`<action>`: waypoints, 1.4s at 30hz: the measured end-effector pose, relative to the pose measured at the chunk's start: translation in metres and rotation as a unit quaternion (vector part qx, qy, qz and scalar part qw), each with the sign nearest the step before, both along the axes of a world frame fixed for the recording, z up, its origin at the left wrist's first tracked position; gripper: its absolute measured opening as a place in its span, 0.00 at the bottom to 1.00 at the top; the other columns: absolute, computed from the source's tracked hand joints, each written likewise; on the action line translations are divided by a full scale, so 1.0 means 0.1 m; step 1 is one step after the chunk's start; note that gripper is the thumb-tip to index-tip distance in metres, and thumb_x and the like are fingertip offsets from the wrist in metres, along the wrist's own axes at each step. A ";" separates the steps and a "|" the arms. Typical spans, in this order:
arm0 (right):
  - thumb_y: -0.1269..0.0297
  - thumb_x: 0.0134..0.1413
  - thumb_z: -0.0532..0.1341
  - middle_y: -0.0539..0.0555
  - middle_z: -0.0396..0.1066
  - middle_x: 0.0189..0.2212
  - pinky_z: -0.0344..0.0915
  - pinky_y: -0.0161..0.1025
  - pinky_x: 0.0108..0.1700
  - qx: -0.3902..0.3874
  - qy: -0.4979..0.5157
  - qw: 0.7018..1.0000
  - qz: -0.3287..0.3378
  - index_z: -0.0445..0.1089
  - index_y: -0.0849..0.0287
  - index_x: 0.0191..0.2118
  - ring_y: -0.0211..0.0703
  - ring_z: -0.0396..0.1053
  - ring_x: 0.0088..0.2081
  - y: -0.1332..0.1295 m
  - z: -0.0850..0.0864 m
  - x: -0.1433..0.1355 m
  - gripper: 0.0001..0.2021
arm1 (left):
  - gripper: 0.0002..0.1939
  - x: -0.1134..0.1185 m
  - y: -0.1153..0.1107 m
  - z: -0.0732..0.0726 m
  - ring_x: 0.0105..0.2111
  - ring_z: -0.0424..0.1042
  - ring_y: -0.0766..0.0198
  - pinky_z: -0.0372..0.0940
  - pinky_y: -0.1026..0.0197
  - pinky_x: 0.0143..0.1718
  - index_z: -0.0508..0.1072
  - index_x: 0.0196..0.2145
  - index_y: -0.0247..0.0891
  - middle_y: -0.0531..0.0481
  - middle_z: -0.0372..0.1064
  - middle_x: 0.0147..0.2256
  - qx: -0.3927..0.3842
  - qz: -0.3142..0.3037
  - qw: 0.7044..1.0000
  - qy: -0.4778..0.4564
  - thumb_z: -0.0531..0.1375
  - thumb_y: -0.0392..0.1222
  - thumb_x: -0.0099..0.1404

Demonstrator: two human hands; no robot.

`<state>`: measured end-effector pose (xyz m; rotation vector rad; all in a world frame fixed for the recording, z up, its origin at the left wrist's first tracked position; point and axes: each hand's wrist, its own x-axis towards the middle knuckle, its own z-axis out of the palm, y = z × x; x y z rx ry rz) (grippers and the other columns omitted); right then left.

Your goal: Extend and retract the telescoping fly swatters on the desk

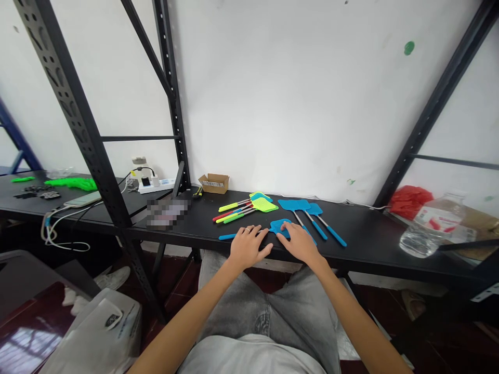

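A blue fly swatter (277, 226) lies sideways along the front of the black table, its handle to the left and its head to the right. My left hand (248, 246) rests palm down over its shaft, fingers spread. On the swatter's head lies my right hand (299, 242), fingers stretched out and thumb apart; part of the head is hidden beneath it. Behind my left hand is a pile of fly swatters (265, 204) with yellow, green, red and blue handles. Several blue fly swatters (295, 204) lie behind and right of my right hand, handles pointing towards me.
A small open cardboard box (217, 184) stands by the wall, near a yellow-black tool (198, 192). To the right are a clear plastic bottle (423, 228) and a red plastic bag (407, 201). Black metal posts (78, 114) frame the table. A power strip (158, 186) sits at left.
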<state>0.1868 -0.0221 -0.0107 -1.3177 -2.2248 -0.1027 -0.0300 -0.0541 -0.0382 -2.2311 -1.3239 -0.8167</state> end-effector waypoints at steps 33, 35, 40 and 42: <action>0.54 0.67 0.54 0.56 0.74 0.42 0.61 0.42 0.42 0.004 -0.005 1.000 0.000 0.66 0.54 0.42 0.52 0.71 0.47 0.02 -0.02 0.01 0.10 | 0.25 0.01 0.00 0.00 0.56 0.69 0.47 0.62 0.46 0.54 0.71 0.60 0.45 0.44 0.71 0.57 0.000 0.000 1.000 -0.002 0.52 0.58 0.73; 0.54 0.67 0.54 0.57 0.74 0.42 0.61 0.42 0.42 0.002 -0.005 1.000 -0.001 0.66 0.54 0.42 0.52 0.71 0.47 0.02 -0.02 0.01 0.10 | 0.25 0.00 0.00 0.00 0.56 0.69 0.47 0.61 0.46 0.54 0.71 0.60 0.44 0.44 0.72 0.57 -0.001 0.000 1.000 -0.002 0.51 0.58 0.73; 0.54 0.67 0.53 0.56 0.74 0.42 0.61 0.42 0.43 0.008 -0.004 1.000 0.000 0.66 0.54 0.43 0.52 0.71 0.48 0.03 -0.03 0.01 0.10 | 0.25 0.00 0.00 -0.01 0.56 0.69 0.47 0.62 0.45 0.54 0.70 0.60 0.44 0.43 0.71 0.57 -0.002 -0.002 1.000 -0.001 0.51 0.58 0.73; 0.54 0.67 0.54 0.56 0.74 0.42 0.61 0.42 0.44 0.011 -0.003 1.000 0.001 0.66 0.54 0.43 0.52 0.71 0.48 0.03 -0.04 0.01 0.10 | 0.25 0.00 0.00 0.00 0.56 0.69 0.47 0.61 0.45 0.54 0.70 0.60 0.44 0.43 0.71 0.57 -0.003 0.000 1.000 0.000 0.51 0.58 0.73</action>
